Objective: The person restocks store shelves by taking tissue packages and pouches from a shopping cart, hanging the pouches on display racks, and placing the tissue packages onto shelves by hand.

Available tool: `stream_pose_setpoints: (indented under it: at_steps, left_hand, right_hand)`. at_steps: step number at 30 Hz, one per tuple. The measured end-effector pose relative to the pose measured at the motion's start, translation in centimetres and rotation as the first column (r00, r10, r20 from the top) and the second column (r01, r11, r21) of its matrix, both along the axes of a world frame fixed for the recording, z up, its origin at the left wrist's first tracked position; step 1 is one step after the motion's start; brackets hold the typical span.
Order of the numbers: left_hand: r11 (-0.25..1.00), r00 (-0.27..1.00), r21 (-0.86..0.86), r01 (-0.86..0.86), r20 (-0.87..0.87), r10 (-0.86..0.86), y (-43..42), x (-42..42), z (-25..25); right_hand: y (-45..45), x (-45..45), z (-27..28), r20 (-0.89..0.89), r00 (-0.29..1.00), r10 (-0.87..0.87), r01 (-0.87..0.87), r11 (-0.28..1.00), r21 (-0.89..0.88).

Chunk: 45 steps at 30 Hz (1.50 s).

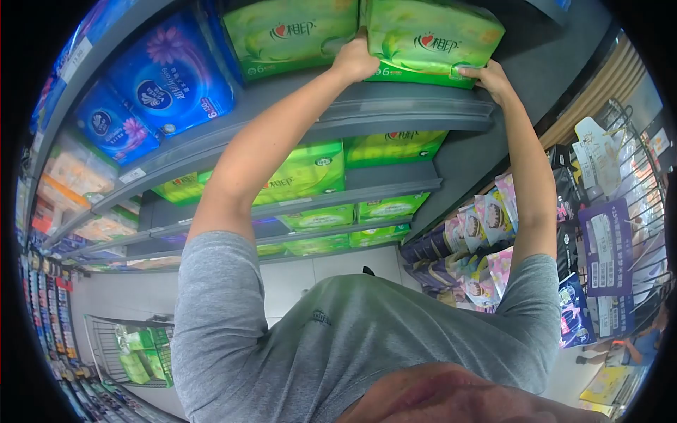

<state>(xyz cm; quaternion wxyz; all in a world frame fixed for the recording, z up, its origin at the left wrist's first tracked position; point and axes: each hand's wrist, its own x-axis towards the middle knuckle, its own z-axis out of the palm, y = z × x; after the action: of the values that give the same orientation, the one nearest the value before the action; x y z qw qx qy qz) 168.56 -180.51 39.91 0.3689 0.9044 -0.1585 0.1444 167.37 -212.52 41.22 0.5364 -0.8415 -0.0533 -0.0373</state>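
Note:
A green tissue multipack with a red heart logo sits at the right end of the upper shelf. Against its left side is my left hand, its fingers partly hidden in the gap beside a second green tissue multipack. My right hand grips the lower right corner, thumb on the front and the other fingers mostly out of sight behind the edge. Between them, both hands hold the right-hand pack. Its base is close to the grey shelf edge.
Blue tissue packs stand further left on this shelf. More green packs fill the shelves below. Bagged goods hang on a wire rack at right. A shopping cart holding green packs stands on the floor at lower left.

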Motion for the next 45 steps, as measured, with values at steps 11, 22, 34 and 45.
stream_pose_setpoints:
  at_steps: [11,22,34,45]
  left_hand:
    - [0.994,0.996,-0.07,0.086,0.045,-0.083,0.3,0.3,-0.7]
    - [0.774,0.916,-0.54,0.332,0.38,-0.129,0.0,-17.5,-4.7]
    - [0.626,-0.242,0.606,-0.491,-0.785,0.57,20.6,-63.0,-48.8]
    - [-0.308,-0.391,0.336,-0.89,-0.91,0.136,15.6,-88.9,-47.7]
  right_hand:
    - [1.1,-0.2,-0.8,0.273,0.875,-0.399,0.464,0.851,-0.244]
    - [18.7,-15.5,-4.3,0.834,0.457,-0.31,-0.102,0.913,0.395]
    - [14.0,-28.8,-65.2,-0.915,0.233,0.331,-0.936,0.331,-0.119]
    - [13.6,-24.5,-58.3,-0.967,0.164,-0.197,-0.798,0.549,-0.248]
